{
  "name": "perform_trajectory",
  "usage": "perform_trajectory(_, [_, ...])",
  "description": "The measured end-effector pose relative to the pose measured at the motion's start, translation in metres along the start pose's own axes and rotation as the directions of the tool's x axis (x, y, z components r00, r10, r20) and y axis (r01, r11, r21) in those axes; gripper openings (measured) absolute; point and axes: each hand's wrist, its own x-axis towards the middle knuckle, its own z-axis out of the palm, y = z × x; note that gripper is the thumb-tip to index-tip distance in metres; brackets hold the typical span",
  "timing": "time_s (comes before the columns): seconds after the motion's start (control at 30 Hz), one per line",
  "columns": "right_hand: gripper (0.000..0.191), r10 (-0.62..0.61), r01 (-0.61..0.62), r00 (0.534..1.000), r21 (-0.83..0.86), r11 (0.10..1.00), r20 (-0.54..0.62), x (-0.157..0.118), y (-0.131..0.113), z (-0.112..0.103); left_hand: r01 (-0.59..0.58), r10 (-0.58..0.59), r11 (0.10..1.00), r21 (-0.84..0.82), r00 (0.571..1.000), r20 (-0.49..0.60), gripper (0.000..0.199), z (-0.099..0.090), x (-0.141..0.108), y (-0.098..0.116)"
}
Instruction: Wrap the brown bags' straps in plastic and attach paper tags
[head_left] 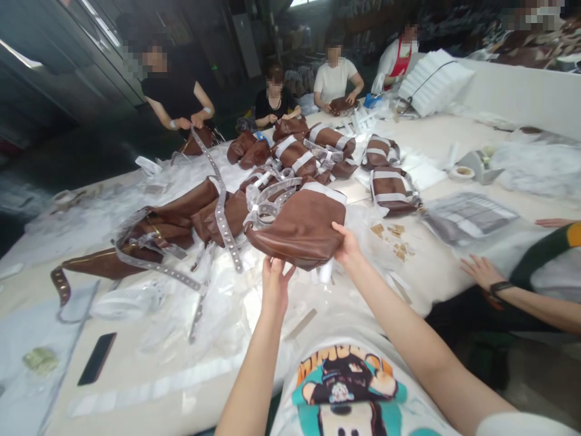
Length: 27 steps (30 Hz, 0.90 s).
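Observation:
Between my two hands a brown leather handbag (302, 227) is held up above the table, with a pale wrap strip along its far edge. My right hand (345, 243) grips its right side, thumb on the face. From below, my left hand (275, 280) supports the bottom edge, fingers bent against the leather and partly hidden. A strap wrapped in clear plastic (272, 197) loops beside the bag's left end. Left of it lie more brown bags (177, 209) and long studded straps (221, 209) in plastic film.
Wrapped brown bags (390, 189) are piled across the table's middle. A phone (97, 358) lies at the lower left. A tape dispenser (481, 166) and flat plastic bags (469, 215) are on the right. A co-worker's hand (481, 271) rests at the right edge; several other people work along the far side.

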Motion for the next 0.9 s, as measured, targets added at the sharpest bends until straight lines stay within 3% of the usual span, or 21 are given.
perform_trajectory(0.13, [0.033, -0.062, 0.062, 0.998, -0.057, 0.996, -0.007, -0.012, 0.009, 0.009, 0.19, -0.199, 0.979, -0.071, 0.965, -0.169, 0.053, 0.011, 0.013, -0.009])
perform_trajectory(0.23, [0.058, -0.136, 0.114, 0.986, -0.211, 0.971, -0.094, -0.021, 0.013, 0.011, 0.31, -0.357, 0.924, -0.224, 0.909, -0.215, 0.038, 0.005, 0.021, -0.022])
perform_trajectory(0.3, [0.07, -0.115, 0.082, 0.986, -0.259, 0.962, -0.117, -0.027, 0.012, 0.012, 0.328, -0.402, 0.894, -0.306, 0.889, -0.219, 0.032, -0.002, 0.022, -0.031])
perform_trajectory(0.47, [0.049, -0.022, 0.013, 0.998, -0.156, 0.988, -0.053, -0.039, 0.009, 0.006, 0.327, -0.409, 0.887, -0.326, 0.883, -0.228, 0.034, -0.025, 0.012, -0.049])
perform_trajectory(0.63, [0.051, -0.069, 0.08, 0.99, -0.091, 0.993, 0.122, -0.051, 0.021, -0.007, 0.231, -0.292, 0.914, -0.334, 0.945, -0.145, 0.037, -0.045, 0.011, -0.058])
perform_trajectory(0.77, [0.048, -0.109, 0.155, 0.973, -0.229, 0.961, 0.203, -0.063, 0.036, -0.018, 0.209, -0.252, 0.924, -0.321, 0.962, -0.1, 0.033, -0.05, 0.017, -0.056])
perform_trajectory(0.9, [0.039, -0.139, 0.192, 0.976, -0.36, 0.913, 0.168, -0.067, 0.047, -0.032, 0.169, -0.219, 0.934, -0.314, 0.967, -0.131, 0.03, -0.04, 0.01, -0.051])
